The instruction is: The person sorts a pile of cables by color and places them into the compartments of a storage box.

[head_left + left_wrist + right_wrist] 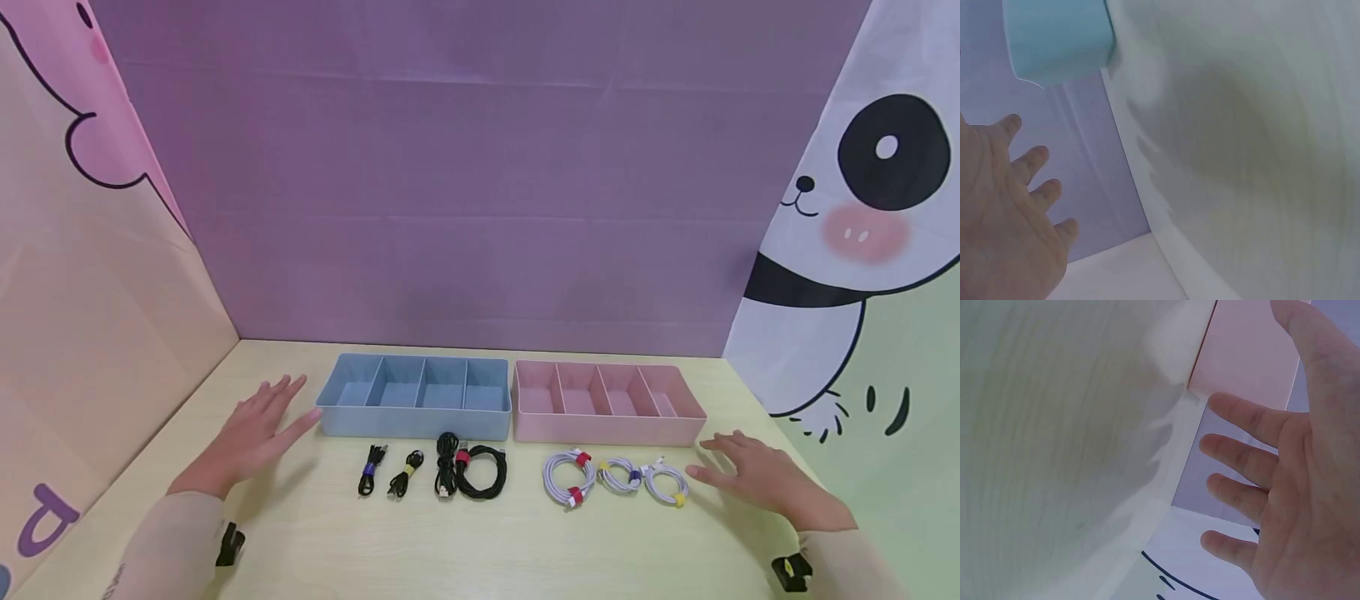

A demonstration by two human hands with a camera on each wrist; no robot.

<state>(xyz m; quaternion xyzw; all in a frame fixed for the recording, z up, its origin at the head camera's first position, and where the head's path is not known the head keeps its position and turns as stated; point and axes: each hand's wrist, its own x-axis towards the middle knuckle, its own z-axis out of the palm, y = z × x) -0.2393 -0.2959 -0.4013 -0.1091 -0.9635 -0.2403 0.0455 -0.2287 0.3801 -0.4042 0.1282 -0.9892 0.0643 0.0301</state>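
Observation:
My left hand (255,429) is held with fingers spread just left of the blue divided box (416,421), its thumb tip near the box's left corner. In the left wrist view the palm of that hand (1010,206) holds nothing. On the other side, my right hand (757,471) extends its fingers by the front right corner of the pink divided box (611,431). Its palm (1310,494) is bare too in the right wrist view. A coiled white cable with a yellow tie (666,483) lies closest to the right thumb. Both boxes show bare compartments.
In front of the blue box lie black bundled cables, one with a blue tie (367,471), one with a yellow tie (406,475), a long bundle (446,467) and a coil (501,475). White coils (551,479) (617,477) lie before the pink box. Fabric walls (480,208) enclose the table.

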